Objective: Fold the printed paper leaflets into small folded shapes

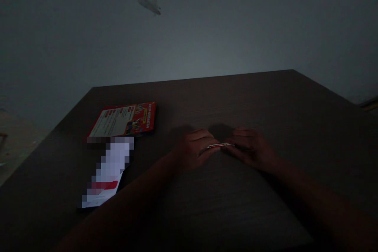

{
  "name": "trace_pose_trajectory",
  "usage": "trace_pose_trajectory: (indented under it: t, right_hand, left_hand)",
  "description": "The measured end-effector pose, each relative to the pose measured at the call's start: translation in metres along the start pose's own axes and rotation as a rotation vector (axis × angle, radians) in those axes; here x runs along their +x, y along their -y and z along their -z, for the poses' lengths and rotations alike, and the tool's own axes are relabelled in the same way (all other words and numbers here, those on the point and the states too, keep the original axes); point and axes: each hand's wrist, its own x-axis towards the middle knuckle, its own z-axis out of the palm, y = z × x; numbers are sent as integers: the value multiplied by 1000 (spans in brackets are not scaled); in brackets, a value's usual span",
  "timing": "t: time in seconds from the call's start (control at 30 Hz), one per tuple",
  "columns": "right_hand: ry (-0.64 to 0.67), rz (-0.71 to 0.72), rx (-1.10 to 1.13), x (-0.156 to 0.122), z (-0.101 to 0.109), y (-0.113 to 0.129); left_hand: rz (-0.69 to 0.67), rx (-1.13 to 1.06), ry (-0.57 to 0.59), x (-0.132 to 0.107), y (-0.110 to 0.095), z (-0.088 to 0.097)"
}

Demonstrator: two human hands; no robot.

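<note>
Fingers: I am seeing left hand [197, 149] and right hand [251, 149] pinching the card [221, 145] at both ends | Place: right of phone [113, 169] | Care: I am advising light, even pressure.

Left hand [196, 146], right hand [251, 147] holding thin item [220, 145]; table [218, 102] below
</note>
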Motion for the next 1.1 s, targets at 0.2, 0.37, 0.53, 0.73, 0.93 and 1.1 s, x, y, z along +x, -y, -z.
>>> trace_pose_trajectory:
  t: [0.2, 0.37, 0.53, 0.73, 0.93, 1.1]
  right_hand:
    - [-12, 11, 17, -2, -4, -3]
    - [-78, 27, 39, -2, -4, 1]
    - [-100, 7, 55, 2, 0, 9]
    - [-72, -4, 78, 3, 2, 8]
    - [-127, 13, 94, 5, 1, 12]
    - [-140, 17, 128, 4, -1, 9]
  left_hand:
    - [-25, 36, -24, 2, -4, 1]
    - [-40, 26, -65, 2, -6, 1]
    - [17, -27, -135, 3, -6, 1]
    - [39, 4, -106, 3, -7, 3]
    - [-21, -20, -118, 4, -6, 2]
    - [64, -37, -102, 2, -4, 1]
